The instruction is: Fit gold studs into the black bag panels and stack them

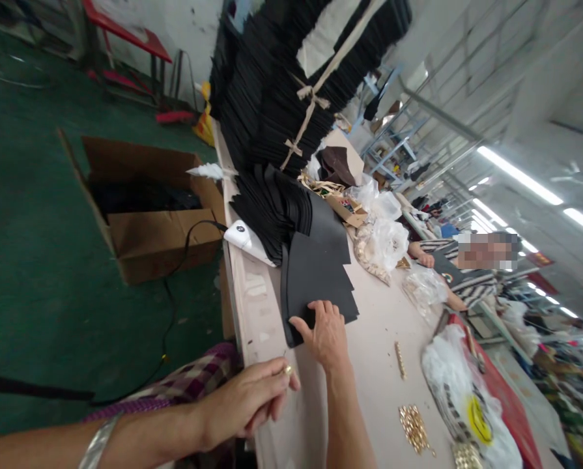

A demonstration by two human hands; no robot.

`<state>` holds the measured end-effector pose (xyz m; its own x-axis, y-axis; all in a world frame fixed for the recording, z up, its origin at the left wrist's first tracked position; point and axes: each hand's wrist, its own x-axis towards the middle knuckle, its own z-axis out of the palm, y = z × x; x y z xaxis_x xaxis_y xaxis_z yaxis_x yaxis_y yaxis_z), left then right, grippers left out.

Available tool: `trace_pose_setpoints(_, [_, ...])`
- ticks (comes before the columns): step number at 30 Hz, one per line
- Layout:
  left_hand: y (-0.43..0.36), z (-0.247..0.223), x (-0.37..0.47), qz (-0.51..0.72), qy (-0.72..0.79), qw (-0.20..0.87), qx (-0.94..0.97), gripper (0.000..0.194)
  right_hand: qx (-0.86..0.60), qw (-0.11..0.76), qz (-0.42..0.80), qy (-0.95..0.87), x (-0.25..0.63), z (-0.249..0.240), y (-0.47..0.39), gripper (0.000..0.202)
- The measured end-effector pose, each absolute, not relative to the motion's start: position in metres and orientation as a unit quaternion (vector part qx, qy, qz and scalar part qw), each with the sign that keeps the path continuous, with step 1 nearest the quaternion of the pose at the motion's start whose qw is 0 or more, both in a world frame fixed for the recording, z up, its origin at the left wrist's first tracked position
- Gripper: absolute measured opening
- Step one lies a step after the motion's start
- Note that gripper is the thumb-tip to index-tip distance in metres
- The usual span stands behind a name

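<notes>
My left hand (259,394), with a silver bracelet (98,443) on its wrist, is closed at the near table edge. A small gold-coloured metal piece (287,369) shows at its fingertips; its exact kind is too small to make out. My right hand (326,332) lies palm down, thumb and fingers apart, on the near end of a black sheet piece (315,270). That sheet overlaps a fanned row of similar black pieces (291,202). On the table to the right are a short row of gold pieces (400,360) and a loose heap of gold pieces (415,428).
A tall tied black stack (271,85) rises at the far end. Clear plastic bags (386,241) and a white bag with a yellow smiley (467,391) line the right side. An open cardboard box (159,238) stands on the floor. A person (467,267) is across the table.
</notes>
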<state>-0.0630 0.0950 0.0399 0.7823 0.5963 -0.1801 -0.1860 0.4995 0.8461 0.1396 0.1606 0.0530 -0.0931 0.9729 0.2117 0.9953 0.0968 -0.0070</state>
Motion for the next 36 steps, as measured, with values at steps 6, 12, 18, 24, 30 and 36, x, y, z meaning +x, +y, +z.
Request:
trace_pose_setpoints(6, [0.104,0.015,-0.104,0.248,0.255,0.829,0.432,0.043,-0.675,0.04,-0.003,-0.737,0.132,0.068,0.078,0.043])
trace_pose_setpoints(12, [0.097,0.014,-0.127,0.243,0.209,0.799,0.508,0.042,-0.733,0.085,0.086,-0.67,0.123,0.072,-0.007,0.018])
trace_pose_setpoints(18, [0.088,0.035,-0.134,0.237,0.182,0.657,0.692,0.034,-0.691,0.317,0.14,-0.635,0.054,0.078,-0.018,0.023])
trace_pose_setpoints(24, [0.064,0.031,-0.125,0.324,0.148,0.421,0.835,0.027,-0.7,0.391,0.118,-0.586,0.015,0.083,-0.024,0.019])
trace_pose_setpoints(30, [0.043,0.028,-0.112,0.368,0.142,0.328,0.858,0.024,-0.715,0.464,0.231,-0.47,0.019,0.075,-0.046,0.021])
trace_pose_setpoints(36, [0.035,0.031,-0.108,0.347,0.124,0.283,0.885,0.022,-0.711,0.488,0.224,-0.454,0.017,0.072,-0.054,0.019])
